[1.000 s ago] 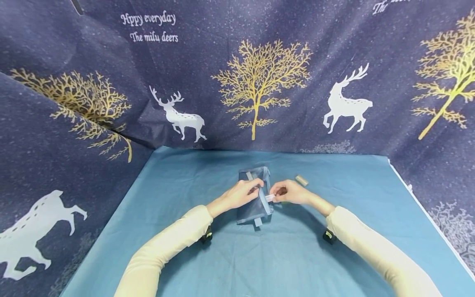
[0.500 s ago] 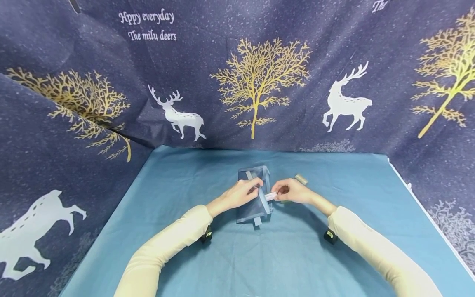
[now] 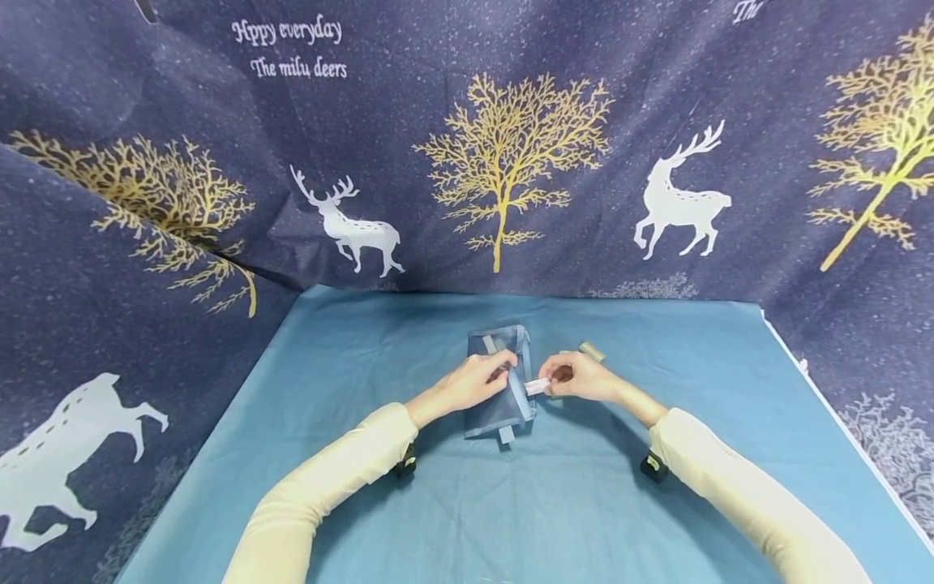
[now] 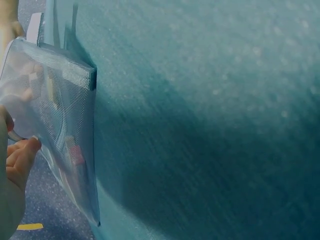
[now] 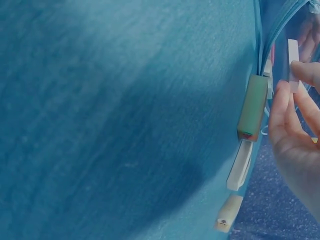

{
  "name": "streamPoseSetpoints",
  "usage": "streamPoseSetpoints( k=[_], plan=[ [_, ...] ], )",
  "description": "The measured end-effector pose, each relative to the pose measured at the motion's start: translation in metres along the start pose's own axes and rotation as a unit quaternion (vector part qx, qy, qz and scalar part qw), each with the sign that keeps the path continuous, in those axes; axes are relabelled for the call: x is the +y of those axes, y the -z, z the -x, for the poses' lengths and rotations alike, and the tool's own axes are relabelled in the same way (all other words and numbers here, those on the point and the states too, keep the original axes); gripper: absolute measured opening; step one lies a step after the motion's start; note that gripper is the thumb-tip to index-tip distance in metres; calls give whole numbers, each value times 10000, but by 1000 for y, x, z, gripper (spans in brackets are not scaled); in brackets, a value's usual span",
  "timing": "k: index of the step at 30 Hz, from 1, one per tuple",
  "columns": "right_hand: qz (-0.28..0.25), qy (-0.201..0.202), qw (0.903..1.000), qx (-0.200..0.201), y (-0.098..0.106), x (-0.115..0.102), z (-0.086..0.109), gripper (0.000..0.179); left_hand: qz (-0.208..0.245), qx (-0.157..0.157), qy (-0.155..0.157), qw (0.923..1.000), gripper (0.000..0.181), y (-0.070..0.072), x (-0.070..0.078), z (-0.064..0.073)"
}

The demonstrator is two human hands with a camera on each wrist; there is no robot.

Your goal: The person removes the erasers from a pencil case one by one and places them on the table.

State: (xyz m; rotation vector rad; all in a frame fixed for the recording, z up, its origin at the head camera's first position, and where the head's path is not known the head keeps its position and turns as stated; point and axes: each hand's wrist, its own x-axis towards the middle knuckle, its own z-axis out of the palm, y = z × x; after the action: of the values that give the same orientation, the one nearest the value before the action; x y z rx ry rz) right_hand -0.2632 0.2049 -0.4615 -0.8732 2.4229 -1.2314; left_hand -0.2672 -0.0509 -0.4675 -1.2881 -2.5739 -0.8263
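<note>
A blue mesh zip pouch (image 3: 481, 420) lies in the middle of the table. My left hand (image 3: 474, 383) pinches the edge of its opening, lifting that side. Between the thumb and fingers of my right hand (image 3: 581, 378) is a small white rectangular stick (image 3: 537, 386), held at the pouch's open side; its far end meets the opening. In the left wrist view, small things show through the mesh, among them a pink piece (image 4: 76, 154) and a yellowish one (image 4: 53, 93). The right wrist view shows the white stick (image 5: 293, 50) upright in the fingertips.
Below the right hand, a green-topped block (image 5: 253, 106), a white block (image 5: 240, 166) and a tan block (image 5: 229, 214) lie in a row on the blue cloth (image 3: 467, 511). A dark curtain (image 3: 452, 49) printed with deer and trees hangs behind the table.
My right hand has shifted slightly to the right with the white stick, and more of the stick shows outside the pouch. My left hand stays in place on the pouch.
</note>
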Motion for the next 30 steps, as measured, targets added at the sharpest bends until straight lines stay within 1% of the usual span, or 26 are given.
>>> streamPoseSetpoints(
  k=[4, 5, 8, 16, 18, 20, 24, 27, 30],
  plan=[
    [-33, 25, 10000, 27, 1, 3, 1, 18, 4, 17, 4, 10000, 24, -1, 0, 0],
    [-40, 40, 10000, 41, 1, 7, 1, 18, 1, 32, -12, 10000, 24, -1, 1, 0],
    [1, 67, 10000, 71, 1, 5, 3, 18, -14, 62, -25, 10000, 23, -1, 2, 0],
    [-26, -5, 10000, -39, 4, -26, 10, 19, -52, 83, -36, 9999, 24, -2, 1, 1],
    [-36, -53, 9999, -79, 5, -28, 11, 19, -39, 103, -58, 9999, 24, -2, 1, 1],
    [-100, -69, 9999, -101, 5, -26, 11, 20, -12, 119, -77, 9999, 23, -2, 1, 1],
    [-200, -57, 9998, -60, 4, -10, 8, 20, -14, 150, -102, 9998, 23, -2, 2, 1],
    [-176, -3, 9998, -34, 4, 3, 6, 20, -44, 147, -107, 9998, 23, -1, 2, 0],
    [-222, 39, 9997, -64, 6, 9, 6, 19, -64, 109, -66, 9999, 23, -1, 3, 0]
  ],
)
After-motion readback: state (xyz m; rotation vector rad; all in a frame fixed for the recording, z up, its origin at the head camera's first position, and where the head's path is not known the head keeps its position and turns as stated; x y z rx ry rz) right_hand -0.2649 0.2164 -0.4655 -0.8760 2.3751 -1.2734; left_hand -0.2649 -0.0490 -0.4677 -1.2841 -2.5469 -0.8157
